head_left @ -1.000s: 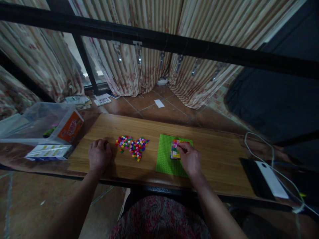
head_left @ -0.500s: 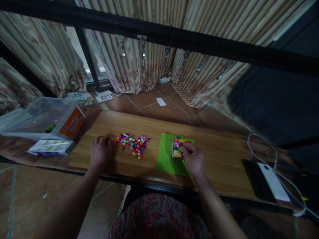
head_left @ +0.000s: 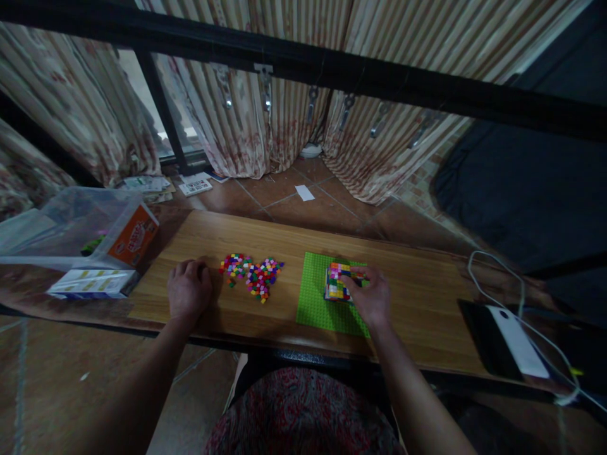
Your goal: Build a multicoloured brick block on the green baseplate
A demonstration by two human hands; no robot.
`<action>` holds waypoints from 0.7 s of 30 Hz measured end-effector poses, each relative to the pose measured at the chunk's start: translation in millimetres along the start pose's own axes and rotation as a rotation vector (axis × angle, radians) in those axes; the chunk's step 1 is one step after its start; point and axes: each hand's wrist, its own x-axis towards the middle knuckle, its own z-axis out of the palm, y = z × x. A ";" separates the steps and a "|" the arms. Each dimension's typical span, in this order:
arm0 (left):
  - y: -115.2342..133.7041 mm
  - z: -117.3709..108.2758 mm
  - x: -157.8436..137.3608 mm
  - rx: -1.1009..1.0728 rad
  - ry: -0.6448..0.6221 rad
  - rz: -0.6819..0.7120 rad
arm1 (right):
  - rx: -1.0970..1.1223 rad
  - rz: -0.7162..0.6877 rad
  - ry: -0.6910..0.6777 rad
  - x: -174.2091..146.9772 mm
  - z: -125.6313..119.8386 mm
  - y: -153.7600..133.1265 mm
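Note:
On the table's right half lies a green baseplate [head_left: 310,303], bearing a low block of many small multicoloured toy bricks [head_left: 336,290]. My right hand [head_left: 372,297] reaches over the right side of this brick block, thumb on its top and fingers curled across it, hiding part of it. Whether a loose brick sits under the fingertips is hidden. My left hand [head_left: 188,289] rests on the wood at the left, fingers curled in, nothing visible in it. Just right of it lie loose small bricks [head_left: 260,278] in a spread-out heap.
The wooden table [head_left: 412,303] is low and long. At its left end stand a clear plastic bin [head_left: 90,253] with an orange label and a white carton [head_left: 95,284]. A white-and-black flat object [head_left: 515,338] and a white cable [head_left: 521,278] lie at the right.
My right hand's fingers have gone from a pinch on top of the brick block to a wider reach over its right side. The left hand has stayed in place.

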 end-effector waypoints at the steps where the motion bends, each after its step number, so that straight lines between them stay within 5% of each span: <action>1: -0.3 0.1 0.1 0.003 -0.003 0.002 | 0.018 0.010 -0.004 1.8 0.8 1.8; 11: -3.9 3.4 1.0 0.019 -0.002 0.018 | 0.323 0.269 -0.157 7.7 9.7 12.8; 21: -4.8 4.4 0.0 0.026 0.011 0.013 | 0.340 0.267 -0.155 7.9 11.9 13.4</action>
